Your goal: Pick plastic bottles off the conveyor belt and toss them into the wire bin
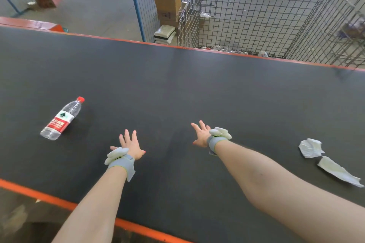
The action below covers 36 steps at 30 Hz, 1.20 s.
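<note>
A clear plastic bottle point(61, 118) with a red cap and a red-and-white label lies on its side on the dark conveyor belt point(197, 85), at the left. My left hand point(130, 144) hovers over the belt to the right of the bottle, fingers spread, holding nothing. My right hand point(201, 133) is stretched out over the middle of the belt, also open and empty. Both wrists wear grey bands. The wire bin point(256, 19) stands beyond the belt's far edge at the upper right, with several bottles lying on its bottom.
Two crumpled pieces of white paper point(311, 148) point(337, 171) lie on the belt at the right. Orange rails edge the belt near and far. Cardboard boxes point(167, 6) and a blue-framed mesh panel point(138, 2) stand behind the belt. More wire cages stand at the far right.
</note>
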### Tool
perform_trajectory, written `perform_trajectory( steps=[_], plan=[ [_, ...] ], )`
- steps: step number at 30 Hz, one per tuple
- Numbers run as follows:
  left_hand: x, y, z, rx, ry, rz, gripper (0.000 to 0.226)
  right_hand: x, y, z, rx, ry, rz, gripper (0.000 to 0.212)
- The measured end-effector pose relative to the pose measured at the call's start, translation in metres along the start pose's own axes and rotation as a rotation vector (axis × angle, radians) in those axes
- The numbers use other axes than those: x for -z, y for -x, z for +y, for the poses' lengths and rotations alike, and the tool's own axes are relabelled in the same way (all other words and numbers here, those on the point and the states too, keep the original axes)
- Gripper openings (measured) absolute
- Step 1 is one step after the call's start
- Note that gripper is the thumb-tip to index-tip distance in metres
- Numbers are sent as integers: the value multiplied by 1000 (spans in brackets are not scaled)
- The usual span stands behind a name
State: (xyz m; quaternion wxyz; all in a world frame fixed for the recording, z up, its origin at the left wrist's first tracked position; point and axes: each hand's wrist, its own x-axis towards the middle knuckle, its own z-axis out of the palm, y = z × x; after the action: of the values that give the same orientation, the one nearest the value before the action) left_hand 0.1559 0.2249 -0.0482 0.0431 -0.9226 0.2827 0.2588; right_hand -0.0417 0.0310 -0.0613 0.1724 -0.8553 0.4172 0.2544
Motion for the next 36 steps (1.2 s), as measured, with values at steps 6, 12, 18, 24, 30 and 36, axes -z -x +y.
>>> perform_trajectory(
  steps=[6,12,18,24,30,36],
  plan=[
    [12,-7,-39,104,11,18,99,-4,-3,-25,60,5,-20,85],
    [17,-22,-60,235,-41,83,95,-9,-13,-38,83,24,-39,85],
    [4,-49,-43,239,-19,139,94,-14,-23,-24,87,-52,-39,84],
    [9,-57,33,178,-55,48,62,4,-32,27,46,-157,11,84],
    [22,-72,103,129,357,-204,87,23,-38,70,6,-168,15,86],
    [57,-79,246,42,890,-431,41,64,-72,150,-137,-374,12,89]
  ],
)
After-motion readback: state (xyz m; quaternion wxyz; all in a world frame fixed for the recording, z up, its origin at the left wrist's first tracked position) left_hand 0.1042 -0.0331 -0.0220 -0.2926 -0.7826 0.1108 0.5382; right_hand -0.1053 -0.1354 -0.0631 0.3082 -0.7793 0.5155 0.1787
